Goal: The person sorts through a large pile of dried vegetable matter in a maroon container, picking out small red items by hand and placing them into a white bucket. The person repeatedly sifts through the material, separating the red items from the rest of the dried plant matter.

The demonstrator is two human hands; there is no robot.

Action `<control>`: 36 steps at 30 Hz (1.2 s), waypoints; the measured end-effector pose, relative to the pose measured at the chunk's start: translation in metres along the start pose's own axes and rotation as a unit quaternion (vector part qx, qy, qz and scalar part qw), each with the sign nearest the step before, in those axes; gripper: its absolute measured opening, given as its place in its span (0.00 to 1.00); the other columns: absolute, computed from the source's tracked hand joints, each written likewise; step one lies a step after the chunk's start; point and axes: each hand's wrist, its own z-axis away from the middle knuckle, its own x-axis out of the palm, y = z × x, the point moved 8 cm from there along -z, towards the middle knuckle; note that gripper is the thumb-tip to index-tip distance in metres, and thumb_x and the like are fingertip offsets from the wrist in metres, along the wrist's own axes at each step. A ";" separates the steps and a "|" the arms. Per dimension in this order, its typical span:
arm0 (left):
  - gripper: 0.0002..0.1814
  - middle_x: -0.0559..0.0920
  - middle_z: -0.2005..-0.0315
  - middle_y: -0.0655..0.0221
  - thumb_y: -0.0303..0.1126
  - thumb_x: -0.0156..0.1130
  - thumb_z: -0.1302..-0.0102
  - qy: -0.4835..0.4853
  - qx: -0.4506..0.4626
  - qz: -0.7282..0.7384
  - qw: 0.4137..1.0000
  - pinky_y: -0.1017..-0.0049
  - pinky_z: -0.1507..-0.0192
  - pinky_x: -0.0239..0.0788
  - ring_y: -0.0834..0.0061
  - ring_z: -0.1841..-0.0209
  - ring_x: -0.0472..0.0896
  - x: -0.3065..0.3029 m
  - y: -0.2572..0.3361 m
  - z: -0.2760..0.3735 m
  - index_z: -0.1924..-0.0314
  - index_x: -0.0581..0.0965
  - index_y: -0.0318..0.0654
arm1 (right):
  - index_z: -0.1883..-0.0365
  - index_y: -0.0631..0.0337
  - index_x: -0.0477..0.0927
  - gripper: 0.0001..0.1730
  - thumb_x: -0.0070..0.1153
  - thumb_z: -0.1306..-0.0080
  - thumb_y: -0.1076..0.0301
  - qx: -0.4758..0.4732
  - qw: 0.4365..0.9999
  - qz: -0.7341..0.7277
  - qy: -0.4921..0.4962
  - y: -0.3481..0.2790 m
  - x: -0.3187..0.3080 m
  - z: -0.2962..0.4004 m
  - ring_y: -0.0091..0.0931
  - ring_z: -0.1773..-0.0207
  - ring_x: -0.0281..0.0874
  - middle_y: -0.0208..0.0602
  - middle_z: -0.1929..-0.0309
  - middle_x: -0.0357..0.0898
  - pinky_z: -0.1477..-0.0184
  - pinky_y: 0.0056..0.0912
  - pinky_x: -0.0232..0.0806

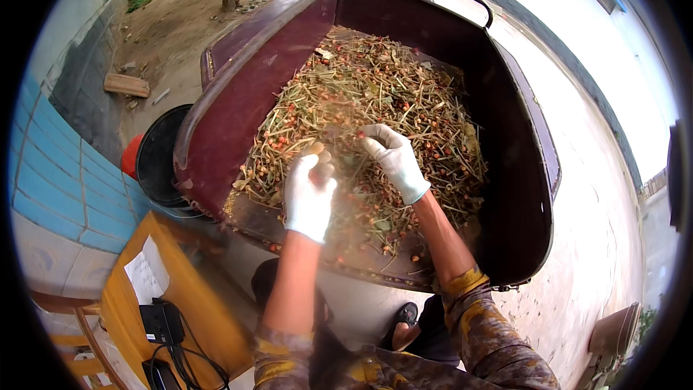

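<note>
Both hands wear white knit work gloves and hover over a heap of cut dry stalks with small red and orange berries [433,114], spread in a dark red metal cart bed [254,86]. My left hand [310,189] is at the heap's near left part, fingers curled; a blur hides whether anything lies in them. To its right, my right hand [394,160] pinches a small red berry [361,134] between thumb and fingertips. The hands are apart. Loose bits and a few berries lie on the bed's near edge.
A black bucket [162,157] stands left of the cart, against a blue tiled wall [54,168]. A wooden table [200,303] at the lower left bears a paper sheet with writing, a black device [162,322] and cables. Tree trunks rise beyond the cart.
</note>
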 end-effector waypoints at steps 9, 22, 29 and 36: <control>0.11 0.81 0.65 0.72 0.30 0.56 0.30 -0.042 -0.019 -0.123 0.991 0.86 0.77 0.65 0.86 0.72 0.76 0.024 -0.018 0.012 0.50 0.79 0.40 | 0.49 0.68 0.78 0.15 0.53 0.24 0.64 0.053 0.998 -0.009 0.024 -0.027 -0.006 0.038 0.16 0.65 0.76 0.28 0.65 0.81 0.62 0.21 0.69; 0.14 0.83 0.67 0.75 0.28 0.59 0.28 -0.127 -0.027 -0.259 0.957 0.90 0.85 0.55 0.93 0.78 0.72 0.057 -0.048 0.038 0.45 0.79 0.38 | 0.65 0.58 0.76 0.16 0.48 0.23 0.56 0.151 0.988 -0.030 0.020 -0.041 -0.021 0.087 0.13 0.83 0.60 0.21 0.83 0.69 0.79 0.19 0.53; 0.10 0.81 0.71 0.79 0.29 0.62 0.29 -0.137 -0.034 -0.333 0.932 0.88 0.85 0.54 0.92 0.80 0.73 0.058 -0.074 0.051 0.50 0.81 0.38 | 0.67 0.60 0.77 0.14 0.51 0.24 0.60 0.199 0.979 -0.027 0.040 -0.048 -0.037 0.115 0.13 0.82 0.60 0.21 0.82 0.69 0.80 0.19 0.54; 0.10 0.78 0.72 0.80 0.30 0.61 0.29 -0.159 -0.018 -0.381 0.911 0.88 0.83 0.54 0.93 0.79 0.73 0.063 -0.090 0.061 0.51 0.81 0.36 | 0.67 0.60 0.77 0.14 0.52 0.25 0.61 0.208 0.976 -0.032 0.063 -0.039 -0.053 0.132 0.12 0.83 0.58 0.19 0.81 0.67 0.80 0.18 0.53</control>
